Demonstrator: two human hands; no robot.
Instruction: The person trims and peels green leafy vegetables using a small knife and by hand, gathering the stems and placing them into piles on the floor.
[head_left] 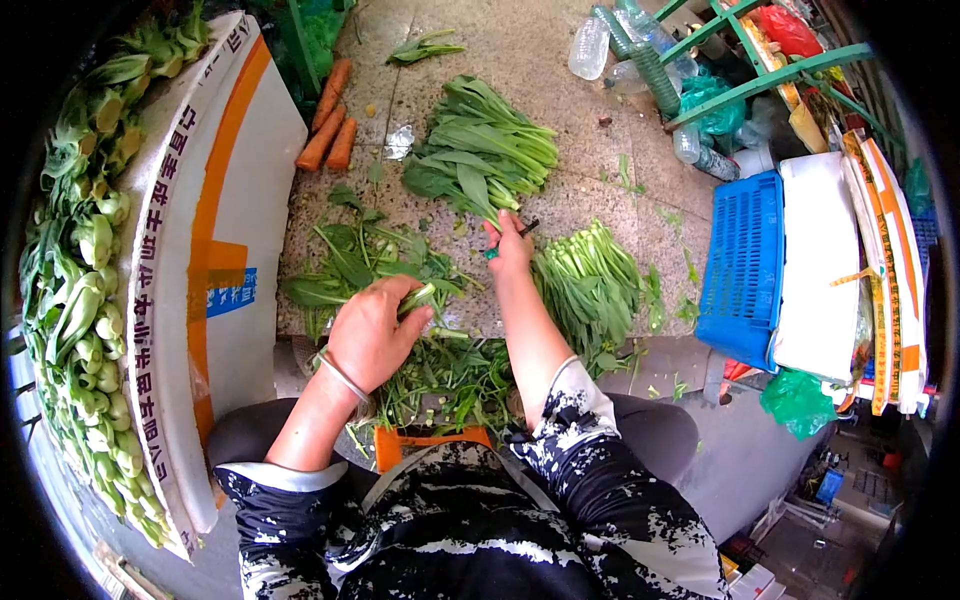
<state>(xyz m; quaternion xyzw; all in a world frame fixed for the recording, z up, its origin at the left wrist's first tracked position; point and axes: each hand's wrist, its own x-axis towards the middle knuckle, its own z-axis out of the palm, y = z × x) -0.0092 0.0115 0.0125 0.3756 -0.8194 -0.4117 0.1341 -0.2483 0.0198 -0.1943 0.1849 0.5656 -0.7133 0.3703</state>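
My left hand [372,335], with a bracelet at the wrist, is closed around a short piece of green stem [418,298]. Below and beyond it lie loose leaves and trimmings [350,262]. My right hand [510,248] grips the stem end of a leafy green stalk [474,186] at the near edge of a pile of leafy greens [480,135]. A small tool with dark and green parts [529,228] also pokes out of this hand; its kind is mostly hidden. Beside my right forearm is a second pile of greens [590,280], cut ends pointing away from me.
Several carrots [328,125] lie at the back left, near a white foam box [240,200] topped with vegetables. On the right are a blue plastic basket [742,265], plastic bottles [590,48] and a green metal frame [770,85]. More trimmings [450,385] lie below the surface's front edge.
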